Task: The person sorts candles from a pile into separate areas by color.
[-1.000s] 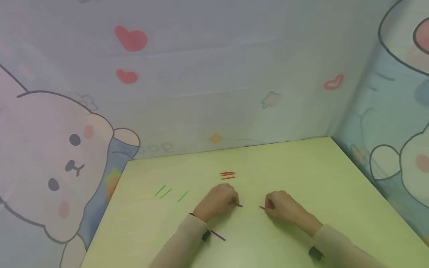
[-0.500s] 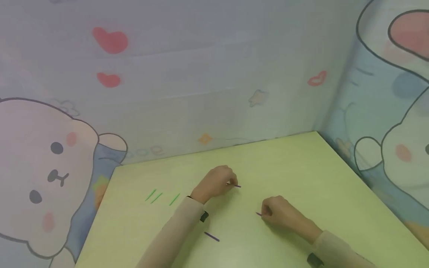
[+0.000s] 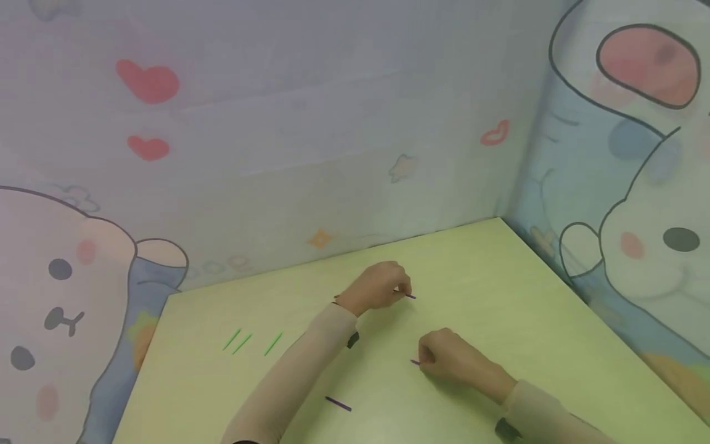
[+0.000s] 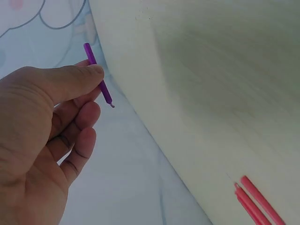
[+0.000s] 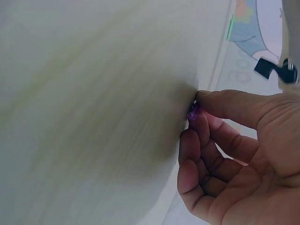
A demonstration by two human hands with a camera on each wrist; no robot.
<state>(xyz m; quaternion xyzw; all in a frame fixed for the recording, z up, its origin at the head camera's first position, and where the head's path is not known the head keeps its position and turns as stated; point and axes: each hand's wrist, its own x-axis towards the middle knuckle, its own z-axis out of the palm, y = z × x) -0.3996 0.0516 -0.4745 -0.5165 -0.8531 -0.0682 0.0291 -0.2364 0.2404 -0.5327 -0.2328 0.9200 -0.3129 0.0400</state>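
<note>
My left hand (image 3: 376,287) pinches a thin purple candle (image 4: 107,92) between thumb and index finger, above the far part of the table. The candle's short wick points down to the right in the left wrist view. My right hand (image 3: 455,359), lower on the table, pinches another purple candle (image 5: 193,114); mostly its end shows past the fingertips. A third purple candle (image 3: 338,404) lies on the table nearer the person, between the two forearms. Red candles (image 4: 255,206) lie beyond the left hand in the left wrist view; the left wrist hides most of them in the head view.
Several thin green sticks, one of them a slanted green stick (image 3: 273,344), lie at the left of the yellow-green table (image 3: 477,265). A cartoon-printed cloth wall (image 3: 266,135) borders the table at the back and sides. Dark wrist straps (image 3: 507,428) show under the sleeves.
My left hand has moved away from me and to the right with its purple candle, covering the red candles in the head view. The right hand stays nearly in place. The head view has swung right.
</note>
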